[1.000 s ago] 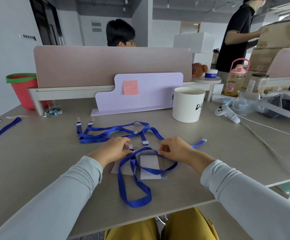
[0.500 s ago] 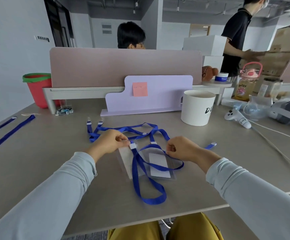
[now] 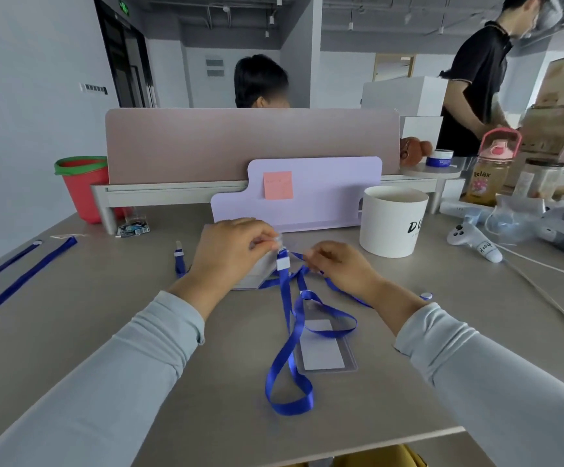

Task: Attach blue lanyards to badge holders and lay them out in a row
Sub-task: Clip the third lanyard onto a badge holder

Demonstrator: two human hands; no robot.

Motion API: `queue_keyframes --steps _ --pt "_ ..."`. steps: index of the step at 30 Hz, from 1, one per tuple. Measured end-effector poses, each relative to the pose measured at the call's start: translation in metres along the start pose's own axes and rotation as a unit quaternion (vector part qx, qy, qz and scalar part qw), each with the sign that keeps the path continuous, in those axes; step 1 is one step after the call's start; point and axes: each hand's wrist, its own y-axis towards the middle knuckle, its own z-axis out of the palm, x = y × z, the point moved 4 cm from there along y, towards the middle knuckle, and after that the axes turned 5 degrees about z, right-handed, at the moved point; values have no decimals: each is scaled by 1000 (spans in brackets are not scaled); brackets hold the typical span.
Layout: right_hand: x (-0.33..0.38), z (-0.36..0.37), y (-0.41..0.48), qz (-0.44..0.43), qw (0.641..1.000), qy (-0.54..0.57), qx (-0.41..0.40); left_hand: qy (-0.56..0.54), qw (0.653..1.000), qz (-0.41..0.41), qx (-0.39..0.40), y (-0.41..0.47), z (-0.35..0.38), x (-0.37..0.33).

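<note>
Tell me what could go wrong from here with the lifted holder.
The blue fabric lanyard hanging from the left hand crosses the clear plastic badge holder on the grey desk; lifting further may drag it. Loose blue straps beneath the right hand could tangle.

"Relax" printed in dark letters on the amber bottle with the pink lid [image 3: 485, 178], at the right side behind the table. "DU" in black on the white round container [image 3: 392, 221], with more letters hidden around the curve. Handwritten word on the white controller [image 3: 475, 242], too small to read. Faint marks on the pink sticky note [image 3: 277, 185], not readable. Green exit sign [image 3: 124, 7] above the door, symbols unclear.
</note>
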Motion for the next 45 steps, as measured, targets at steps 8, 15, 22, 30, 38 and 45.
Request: queue_keyframes --steps 8,15,22,30,38,45 --pt "0 35 0 57 957 236 160 126 971 203 11 -11 14 -2" --pt "-14 32 4 71 960 199 186 139 965 219 48 -28 33 14" --pt "-14 33 7 101 964 109 220 131 975 167 63 -49 48 16" --pt "-15 39 16 47 980 7 191 125 971 176 105 -59 54 20" --pt "-30 44 14 79 973 37 212 12 986 86 139 -70 59 14" --pt "-23 47 8 48 972 41 228 -29 987 37 156 -69 62 20"
